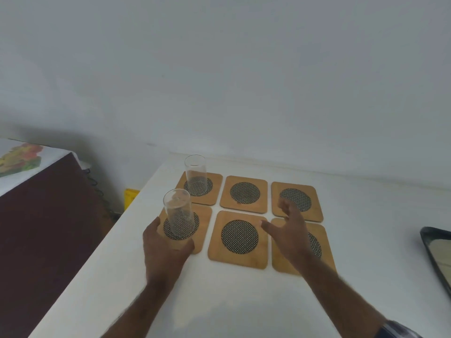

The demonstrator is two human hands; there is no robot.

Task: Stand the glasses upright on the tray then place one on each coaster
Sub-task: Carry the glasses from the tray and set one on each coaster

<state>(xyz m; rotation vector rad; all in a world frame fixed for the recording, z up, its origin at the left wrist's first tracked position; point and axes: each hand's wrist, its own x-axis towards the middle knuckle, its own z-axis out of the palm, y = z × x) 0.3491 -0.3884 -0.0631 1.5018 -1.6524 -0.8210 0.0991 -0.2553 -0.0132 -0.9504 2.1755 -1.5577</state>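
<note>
Several square wooden coasters with dark mesh centres lie in two rows on the white table. A clear glass stands upright on the far left coaster. A second clear glass stands on the near left coaster, and my left hand is wrapped around its base. My right hand hovers with fingers spread over the near right coaster, holding nothing. The near middle coaster, far middle coaster and far right coaster are bare. A corner of the dark tray shows at the right edge.
The table's left edge runs diagonally, with a dark brown cabinet below it and a yellow object on the floor. A white wall stands behind the table. A watch is on my right wrist.
</note>
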